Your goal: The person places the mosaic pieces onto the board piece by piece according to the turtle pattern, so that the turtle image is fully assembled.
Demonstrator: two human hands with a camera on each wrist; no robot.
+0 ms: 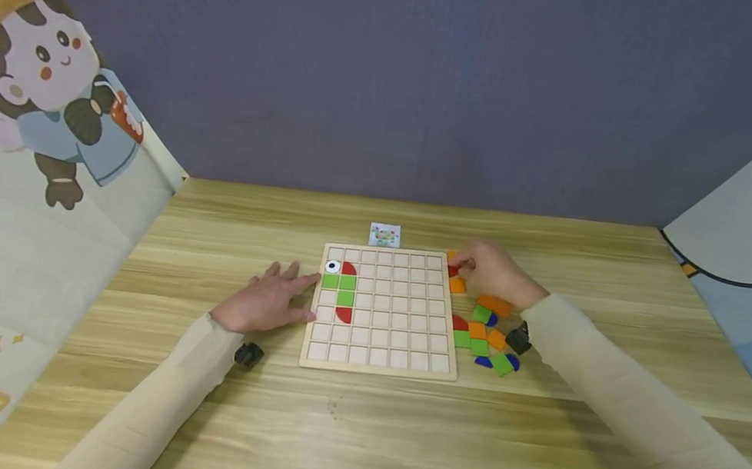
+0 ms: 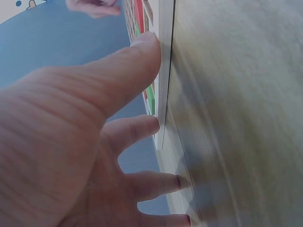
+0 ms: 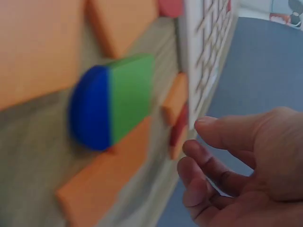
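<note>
Board [image 1: 401, 321] flat on the desk [image 1: 380, 444], broad room before its near edge, card [image 1: 385, 235] at the far edge. Left hand [image 1: 268, 301] spread wide, fingertips at the left edge. Right hand [image 1: 493, 271] narrow, small gap between thumb and forefinger, close to a red tile [image 1: 452, 272]; loose tiles [image 1: 478, 347] crowding the right edge.
</note>
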